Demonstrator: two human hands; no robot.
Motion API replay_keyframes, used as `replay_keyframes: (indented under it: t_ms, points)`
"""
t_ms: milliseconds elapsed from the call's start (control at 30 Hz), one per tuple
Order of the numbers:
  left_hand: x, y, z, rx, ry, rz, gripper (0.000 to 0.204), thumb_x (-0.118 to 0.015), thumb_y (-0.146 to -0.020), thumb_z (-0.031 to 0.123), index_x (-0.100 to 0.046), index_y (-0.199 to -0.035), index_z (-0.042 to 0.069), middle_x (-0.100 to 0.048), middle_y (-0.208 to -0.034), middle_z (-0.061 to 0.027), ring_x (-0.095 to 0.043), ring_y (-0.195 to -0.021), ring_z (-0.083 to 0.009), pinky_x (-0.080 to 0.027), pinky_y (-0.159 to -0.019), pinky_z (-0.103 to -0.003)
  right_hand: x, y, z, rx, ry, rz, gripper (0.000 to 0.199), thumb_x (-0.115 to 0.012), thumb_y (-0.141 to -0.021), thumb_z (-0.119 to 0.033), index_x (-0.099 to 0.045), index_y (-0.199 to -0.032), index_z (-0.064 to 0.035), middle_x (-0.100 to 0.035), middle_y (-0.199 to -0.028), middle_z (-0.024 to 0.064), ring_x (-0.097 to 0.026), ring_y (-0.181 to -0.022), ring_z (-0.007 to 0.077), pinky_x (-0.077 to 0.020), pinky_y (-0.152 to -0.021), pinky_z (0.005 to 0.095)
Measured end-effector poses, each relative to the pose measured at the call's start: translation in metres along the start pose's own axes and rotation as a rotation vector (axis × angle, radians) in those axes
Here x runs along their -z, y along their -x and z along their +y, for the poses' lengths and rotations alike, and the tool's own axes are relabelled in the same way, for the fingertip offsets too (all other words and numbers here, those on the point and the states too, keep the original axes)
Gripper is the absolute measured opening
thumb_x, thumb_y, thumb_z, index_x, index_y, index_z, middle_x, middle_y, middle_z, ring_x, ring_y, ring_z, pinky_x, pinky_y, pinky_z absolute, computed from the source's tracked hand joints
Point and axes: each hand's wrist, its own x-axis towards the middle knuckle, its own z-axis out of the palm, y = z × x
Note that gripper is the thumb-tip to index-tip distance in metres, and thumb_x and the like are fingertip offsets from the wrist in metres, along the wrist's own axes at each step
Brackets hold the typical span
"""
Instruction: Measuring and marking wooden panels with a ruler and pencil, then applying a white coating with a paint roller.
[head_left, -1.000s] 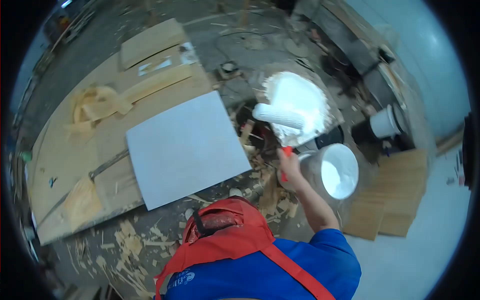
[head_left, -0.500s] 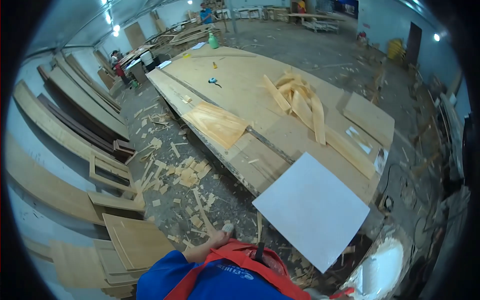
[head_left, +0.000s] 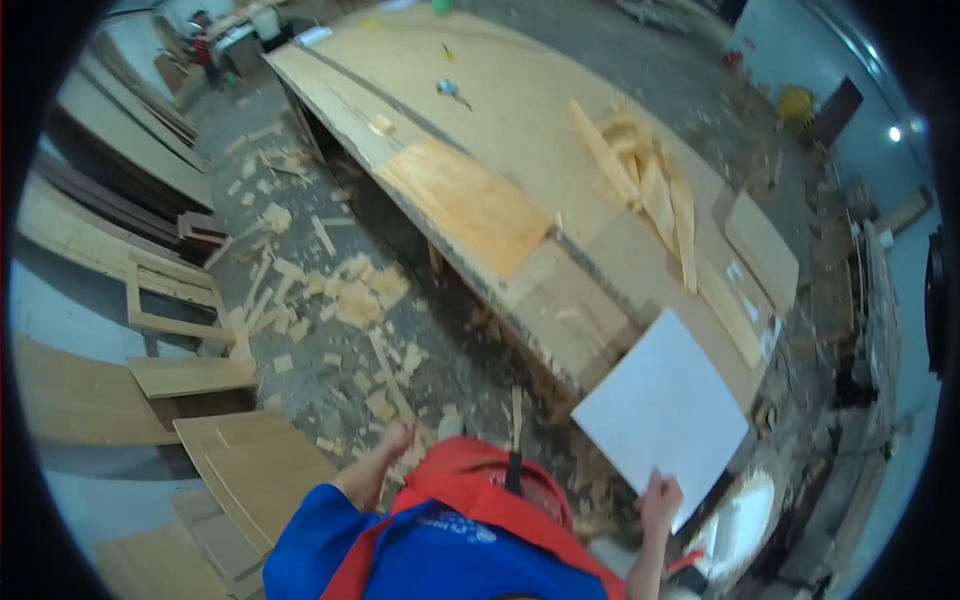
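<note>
Looking down from the head camera, the right hand [head_left: 658,497] rests at the near edge of a white panel [head_left: 662,412] and seems to pinch it, though whether the fingers truly close on it I cannot tell. This panel lies flat on the near end of a long wooden workbench [head_left: 520,120], its corner overhanging the edge. The left hand [head_left: 397,438] hangs curled into a loose fist over the littered floor [head_left: 330,300], holding nothing visible. By the look of it, the panel is set on the bench but untouched otherwise. A pile of wood strips [head_left: 650,190] lies further along, with plywood sheets [head_left: 240,470] stacked at left.
</note>
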Motion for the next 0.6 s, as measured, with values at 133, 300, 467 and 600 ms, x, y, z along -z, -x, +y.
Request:
replay_keyframes:
  t_ms: [133, 300, 467, 600]
  points:
    - [0.079, -0.026, 0.005, 0.091, 0.178, 0.104, 0.047, -0.053, -0.099, 0.041, -0.071, -0.093, -0.002, -0.07, -0.071, -0.0172, -0.068, -0.065, -0.0372, -0.054, -0.063, -0.046, -0.076, 0.019, -0.08, 0.076, 0.008, -0.221, 0.047, -0.048, -0.107, -0.033, -0.057, -0.073, -0.0011, -0.059, -0.058, 0.007, -0.058, -0.052, 0.0156, -0.0463, -0.052, 0.0351]
    - [0.119, -0.052, 0.013, 0.243, 0.569, 0.111, 0.029, -0.06, -0.095, 0.026, -0.068, -0.085, 0.0, -0.062, -0.059, -0.0078, -0.06, -0.05, -0.0188, -0.047, -0.048, -0.035, -0.131, 0.007, -0.153, 0.123, 0.001, -0.34, 0.047, -0.05, -0.107, -0.032, -0.054, -0.072, -0.0017, -0.056, -0.057, 0.0039, -0.056, -0.049, 0.0112, -0.0454, -0.049, 0.027]
    - [0.131, -0.061, 0.002, 0.251, 0.581, 0.088, 0.023, -0.06, -0.093, 0.021, -0.068, -0.084, 0.001, -0.06, -0.06, -0.0057, -0.058, -0.049, -0.0165, -0.045, -0.047, -0.034, -0.182, -0.05, -0.196, 0.122, -0.037, -0.393, 0.04, -0.052, -0.107, -0.029, -0.056, -0.079, -0.0008, -0.059, -0.064, 0.0035, -0.058, -0.054, 0.0106, -0.0472, -0.052, 0.0258]
    - [0.15, -0.06, -0.021, 0.375, 0.62, 0.141, 0.024, -0.06, -0.092, 0.024, -0.068, -0.087, 0.002, -0.062, -0.063, -0.0084, -0.06, -0.05, -0.019, -0.046, -0.046, -0.036, -0.264, -0.124, -0.218, 0.386, -0.195, -0.467, 0.028, -0.052, -0.106, -0.025, -0.06, -0.095, 0.0001, -0.064, -0.074, 0.0047, -0.063, -0.063, 0.011, -0.0493, -0.055, 0.0263]
